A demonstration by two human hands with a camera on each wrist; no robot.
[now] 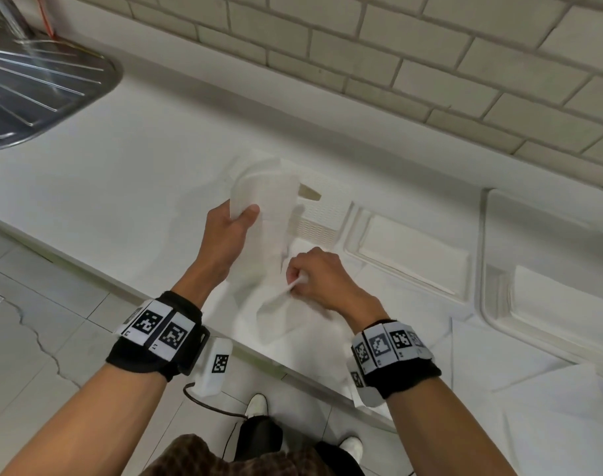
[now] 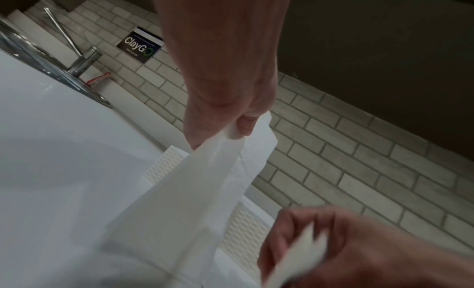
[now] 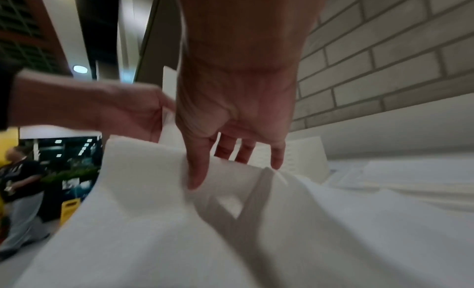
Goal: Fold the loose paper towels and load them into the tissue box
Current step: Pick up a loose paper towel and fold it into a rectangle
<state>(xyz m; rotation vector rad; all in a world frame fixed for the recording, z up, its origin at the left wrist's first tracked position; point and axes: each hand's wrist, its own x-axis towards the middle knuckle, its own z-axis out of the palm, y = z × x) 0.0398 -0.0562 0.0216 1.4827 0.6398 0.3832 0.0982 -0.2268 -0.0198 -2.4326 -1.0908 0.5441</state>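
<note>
1. Brick-tiled wall [image 1: 361, 56] backs a white surface [image 1: 121, 173].
2. Left hand [image 1: 229, 235] fingers pinch the paper towel [image 1: 272, 201] top edge, lifted above the surface.
3. Right hand [image 1: 322, 280] fingers pinch its lower fold; it looks light, limp, tearable, so hold edges.

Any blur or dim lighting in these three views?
Head view: evenly lit, right hand slightly smeared. Left wrist view: dim, right hand badly blurred, left hand fairly clear. Right wrist view: paper towel soft with motion blur, background dark.
</note>
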